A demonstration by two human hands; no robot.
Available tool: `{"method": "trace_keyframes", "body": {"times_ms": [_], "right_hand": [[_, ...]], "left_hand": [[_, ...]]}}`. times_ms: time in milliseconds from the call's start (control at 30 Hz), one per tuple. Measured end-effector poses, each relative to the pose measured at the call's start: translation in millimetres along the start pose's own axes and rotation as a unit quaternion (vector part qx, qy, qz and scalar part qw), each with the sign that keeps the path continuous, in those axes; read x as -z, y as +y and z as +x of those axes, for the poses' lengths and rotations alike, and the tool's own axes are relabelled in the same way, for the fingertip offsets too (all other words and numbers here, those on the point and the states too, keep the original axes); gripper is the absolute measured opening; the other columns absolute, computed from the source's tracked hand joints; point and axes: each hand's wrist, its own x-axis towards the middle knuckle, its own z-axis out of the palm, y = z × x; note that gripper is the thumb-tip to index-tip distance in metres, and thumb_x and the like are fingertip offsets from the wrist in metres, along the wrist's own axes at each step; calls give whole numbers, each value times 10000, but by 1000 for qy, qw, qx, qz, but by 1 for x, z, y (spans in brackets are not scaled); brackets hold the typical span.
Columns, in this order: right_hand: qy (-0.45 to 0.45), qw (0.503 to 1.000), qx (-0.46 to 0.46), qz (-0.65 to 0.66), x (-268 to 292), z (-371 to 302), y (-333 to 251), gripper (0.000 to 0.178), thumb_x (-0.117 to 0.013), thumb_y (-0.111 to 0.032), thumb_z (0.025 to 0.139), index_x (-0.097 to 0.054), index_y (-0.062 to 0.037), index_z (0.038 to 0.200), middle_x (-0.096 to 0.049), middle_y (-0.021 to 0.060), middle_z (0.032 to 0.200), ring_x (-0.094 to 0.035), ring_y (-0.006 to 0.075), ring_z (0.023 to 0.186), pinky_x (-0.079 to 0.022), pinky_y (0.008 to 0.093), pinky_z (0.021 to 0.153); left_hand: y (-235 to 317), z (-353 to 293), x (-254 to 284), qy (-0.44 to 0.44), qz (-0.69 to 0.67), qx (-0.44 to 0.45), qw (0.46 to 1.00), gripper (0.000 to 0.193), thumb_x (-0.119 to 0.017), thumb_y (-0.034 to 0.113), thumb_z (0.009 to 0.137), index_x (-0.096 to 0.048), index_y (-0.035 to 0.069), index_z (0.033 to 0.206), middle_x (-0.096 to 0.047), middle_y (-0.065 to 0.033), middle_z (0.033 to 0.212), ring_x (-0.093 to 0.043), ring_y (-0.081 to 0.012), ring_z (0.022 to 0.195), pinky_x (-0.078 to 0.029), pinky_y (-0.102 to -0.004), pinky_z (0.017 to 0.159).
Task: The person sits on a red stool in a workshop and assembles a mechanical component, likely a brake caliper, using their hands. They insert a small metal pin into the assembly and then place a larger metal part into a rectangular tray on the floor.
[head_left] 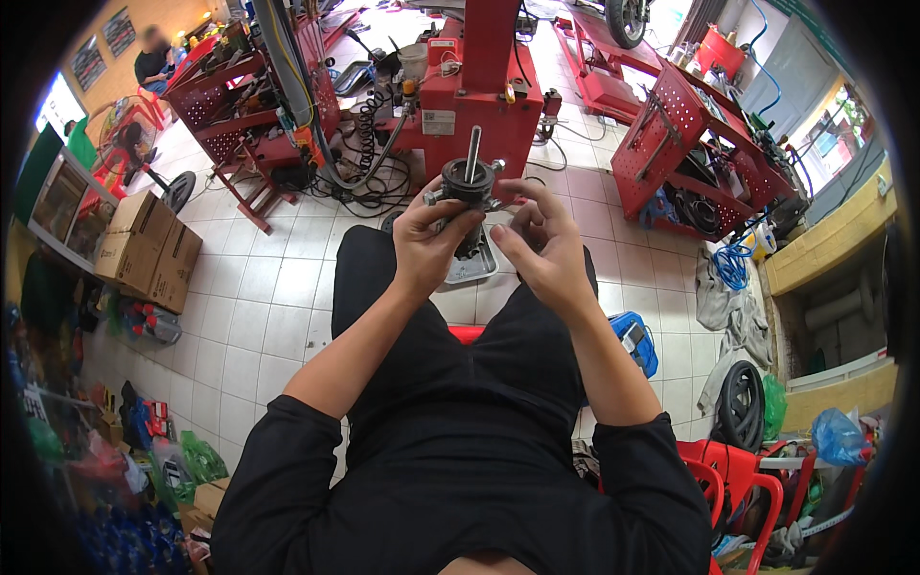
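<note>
A dark, round metal part (468, 182) with a bright steel shaft (473, 151) standing up from its middle is held out in front of my knees. Small bolts stick out at its sides. My left hand (426, 240) grips it from the left, with thumb and fingers closed round its body. On the other side is my right hand (546, 240), its fingers bent and thumb apart from them. The index fingertip is close to a side bolt; I cannot tell if it touches. Below the part, a shallow metal tray (479, 267) shows partly, with dark pieces over it.
Ahead stands a red machine (479, 115) with cables and hoses on the tiled floor. Red perforated tool carts (661, 144) flank it. Cardboard boxes (144, 244) are at left; a blue case (634, 343) and red chair (733, 470) at right. Another person (153, 67) sits far left.
</note>
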Motion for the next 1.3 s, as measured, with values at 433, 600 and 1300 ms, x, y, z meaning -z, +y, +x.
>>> {"method": "trace_keyframes", "body": {"times_ms": [433,600,1300], "right_hand": [[11,982,-4,-190,2,1,7,247,-659,-195,791,-589,-6,935,-594,61,670,-523,134,517,-402,277,482],[61,916,133,-374,-4,-1,13,176,-603,-156,805,-569,-20,911,-623,123,769,-602,300,614,-475,382,543],[-32,865,167,-472,6,5,32,141,-527,-153,856,-469,-35,807,-555,144,669,-567,331,587,-432,425,514]], "left_hand": [[1,-1,-2,-3,76,-7,997,221,-722,-9,706,-697,-11,926,-563,-126,1189,-560,-197,1037,-443,-306,880],[-3,-1,-5,-39,217,-58,974,237,-745,77,685,-711,26,914,-581,-130,1172,-547,-248,1060,-435,-344,897],[-5,-3,-3,-53,273,-53,959,207,-725,33,711,-705,-3,914,-587,-122,1157,-587,-205,1013,-455,-293,858]]}}
